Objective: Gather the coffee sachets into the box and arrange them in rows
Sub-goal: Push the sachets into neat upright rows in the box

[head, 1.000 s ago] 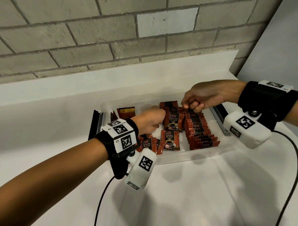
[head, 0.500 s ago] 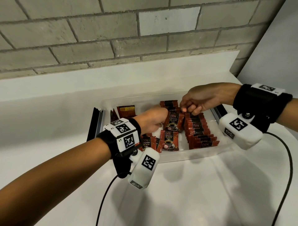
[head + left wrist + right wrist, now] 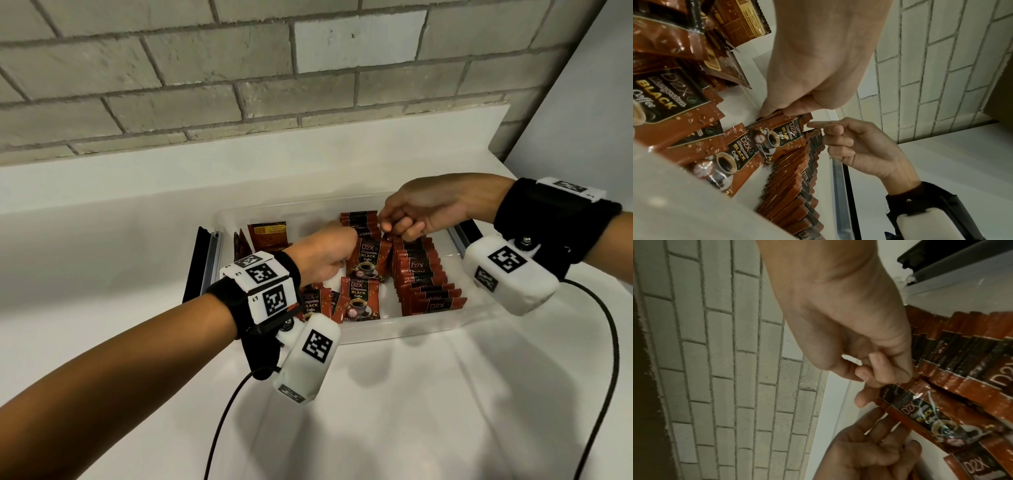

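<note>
White counter under brick wall is carrying the clear box [image 3: 479, 310]. Left hand [image 3: 325, 257] and right hand [image 3: 421, 212] are both pinching the upright sachet stack [image 3: 368, 262] mid-box; slipping risks toppling the row [image 3: 424, 284].

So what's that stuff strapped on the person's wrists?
Each bare arm wears a black wrist band with white blocks printed with black square codes. A rounded white camera pod hangs under the left wrist, another under the right. A thin black cable trails from each.

Glossy foil sachets [image 3: 365, 263] lie in a clear smooth plastic box [image 3: 428, 323] below rough matt brick [image 3: 205, 68].
</note>
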The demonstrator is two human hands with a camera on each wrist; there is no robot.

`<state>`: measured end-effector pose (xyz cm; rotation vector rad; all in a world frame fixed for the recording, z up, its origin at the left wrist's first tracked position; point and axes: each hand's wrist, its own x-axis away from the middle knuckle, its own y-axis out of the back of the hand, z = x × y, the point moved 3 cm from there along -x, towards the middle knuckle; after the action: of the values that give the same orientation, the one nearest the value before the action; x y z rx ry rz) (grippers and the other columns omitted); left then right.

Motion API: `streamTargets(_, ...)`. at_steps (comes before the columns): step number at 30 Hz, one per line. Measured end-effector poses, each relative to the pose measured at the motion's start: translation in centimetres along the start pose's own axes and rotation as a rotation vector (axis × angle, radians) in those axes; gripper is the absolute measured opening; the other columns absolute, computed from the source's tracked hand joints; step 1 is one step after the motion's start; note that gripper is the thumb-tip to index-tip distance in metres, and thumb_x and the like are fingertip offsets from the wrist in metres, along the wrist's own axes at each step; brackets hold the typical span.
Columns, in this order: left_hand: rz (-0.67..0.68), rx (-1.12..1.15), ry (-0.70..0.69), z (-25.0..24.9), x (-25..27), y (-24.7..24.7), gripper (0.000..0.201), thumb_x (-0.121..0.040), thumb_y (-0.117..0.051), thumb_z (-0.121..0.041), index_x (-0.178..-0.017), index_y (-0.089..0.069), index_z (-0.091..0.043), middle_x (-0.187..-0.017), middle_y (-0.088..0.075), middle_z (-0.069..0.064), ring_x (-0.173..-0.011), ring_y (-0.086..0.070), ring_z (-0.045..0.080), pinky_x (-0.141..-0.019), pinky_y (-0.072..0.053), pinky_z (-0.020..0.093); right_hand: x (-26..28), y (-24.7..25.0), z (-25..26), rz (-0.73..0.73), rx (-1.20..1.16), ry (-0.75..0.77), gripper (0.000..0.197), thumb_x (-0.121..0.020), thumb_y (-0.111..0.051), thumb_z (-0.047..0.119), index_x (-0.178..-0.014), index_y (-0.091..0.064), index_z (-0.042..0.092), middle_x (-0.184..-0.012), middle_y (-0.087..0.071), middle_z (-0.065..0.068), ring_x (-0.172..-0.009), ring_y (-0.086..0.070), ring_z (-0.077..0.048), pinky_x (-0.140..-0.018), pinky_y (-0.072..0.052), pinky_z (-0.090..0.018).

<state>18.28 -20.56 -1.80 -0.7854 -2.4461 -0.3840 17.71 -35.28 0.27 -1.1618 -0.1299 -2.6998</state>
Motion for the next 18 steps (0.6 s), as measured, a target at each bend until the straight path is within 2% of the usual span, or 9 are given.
streamTargets(4, -0.017, -0.014, 0.025, 0.5, -0.4, 0.2, 0.039, -0.088, -0.029, 0.015, -0.064, -0.039, -0.014, -0.065, -0.040, 0.001, -0.063, -0.037, 0.010, -0.067, -0.033, 0.020, 0.7, 0.6, 0.0, -0.016, 0.088, -0.037, 0.023, -0.096, -0.038, 0.009, -0.079, -0.051, 0.003, -0.062, -0.050, -0.005, -0.041, -0.032, -0.007, -0.033, -0.027, -0.015)
streamTargets(6, 0.004, -0.017, 0.042, 0.8, -0.5, 0.2, 0.039, -0.088, -0.029, 0.015, -0.063, -0.039, -0.013, -0.058, -0.040, 0.001, -0.057, -0.037, 0.010, -0.068, -0.033, 0.019, 1.0, 0.4, -0.7, -0.018, 0.150, -0.100, 0.022, -0.096, -0.039, 0.008, -0.080, -0.052, 0.001, -0.065, -0.051, -0.007, -0.040, -0.031, -0.007, -0.032, -0.027, -0.016)
streamTargets(8, 0.055, -0.024, 0.049, 1.1, -0.7, 0.1, 0.038, -0.090, -0.030, 0.012, -0.065, -0.044, -0.014, -0.043, -0.045, -0.003, -0.041, -0.044, 0.005, -0.059, -0.041, 0.016, 1.2, -0.1, -1.4, -0.019, 0.194, -0.138, 0.020, -0.097, -0.038, 0.008, -0.082, -0.051, 0.001, -0.064, -0.055, -0.008, -0.039, -0.031, -0.007, -0.032, -0.027, -0.016)
streamTargets(9, 0.069, -0.030, 0.046, 1.2, -0.8, 0.0, 0.038, -0.091, -0.031, 0.010, -0.066, -0.046, -0.014, -0.039, -0.045, -0.006, -0.034, -0.043, 0.002, -0.052, -0.043, 0.014, 1.3, -0.3, -1.5, -0.011, 0.205, -0.147, 0.020, -0.097, -0.038, 0.008, -0.083, -0.051, 0.001, -0.063, -0.057, -0.008, -0.039, -0.031, -0.007, -0.032, -0.027, -0.015)
streamTargets(10, 0.076, -0.035, 0.045, 1.2, -0.9, -0.1, 0.037, -0.092, -0.031, 0.008, -0.068, -0.048, -0.013, -0.039, -0.046, -0.006, -0.031, -0.043, 0.001, -0.050, -0.043, 0.015, 1.3, -0.5, -1.6, 0.000, 0.213, -0.154, 0.021, -0.097, -0.037, 0.008, -0.083, -0.051, 0.001, -0.063, -0.058, -0.008, -0.039, -0.031, -0.006, -0.032, -0.027, -0.015)
streamTargets(13, 0.071, -0.036, 0.053, 1.4, -1.0, 0.0, 0.033, -0.088, -0.030, 0.012, -0.078, -0.054, -0.008, -0.047, -0.050, -0.004, -0.041, -0.048, 0.004, -0.063, -0.040, 0.021, 1.3, -1.0, -1.3, 0.020, 0.216, -0.151, 0.026, -0.098, -0.036, 0.009, -0.078, -0.051, 0.002, -0.059, -0.058, -0.006, -0.037, -0.031, -0.006, -0.032, -0.027, -0.014)
streamTargets(15, 0.076, -0.018, 0.065, 1.5, -1.1, 0.1, 0.034, -0.086, -0.029, 0.014, -0.080, -0.056, -0.005, -0.048, -0.055, -0.003, -0.046, -0.053, 0.006, -0.065, -0.043, 0.024, 1.2, -1.2, -1.1, 0.021, 0.209, -0.145, 0.027, -0.098, -0.035, 0.009, -0.077, -0.051, 0.003, -0.058, -0.057, -0.005, -0.037, -0.032, -0.006, -0.032, -0.026, -0.014)
streamTargets(17, 0.081, 0.011, 0.069, 1.6, -1.0, 0.0, 0.035, -0.081, -0.029, 0.016, -0.096, -0.057, 0.002, -0.067, -0.058, 0.009, -0.068, -0.058, 0.017, -0.072, -0.045, 0.030, 1.1, -1.3, -1.1, 0.021, 0.186, -0.140, 0.024, -0.098, -0.035, 0.009, -0.079, -0.049, 0.004, -0.059, -0.056, -0.005, -0.037, -0.032, -0.006, -0.032, -0.027, -0.015)
streamTargets(18, 0.075, 0.038, 0.082, 1.6, -1.0, 0.0, 0.038, -0.078, -0.029, 0.016, -0.102, -0.055, 0.005, -0.075, -0.054, 0.014, -0.076, -0.054, 0.024, -0.076, -0.044, 0.034, 1.1, -1.2, -1.1, 0.016, 0.173, -0.136, 0.023, -0.098, -0.035, 0.008, -0.079, -0.048, 0.005, -0.059, -0.056, -0.005, -0.038, -0.032, -0.006, -0.032, -0.027, -0.015)
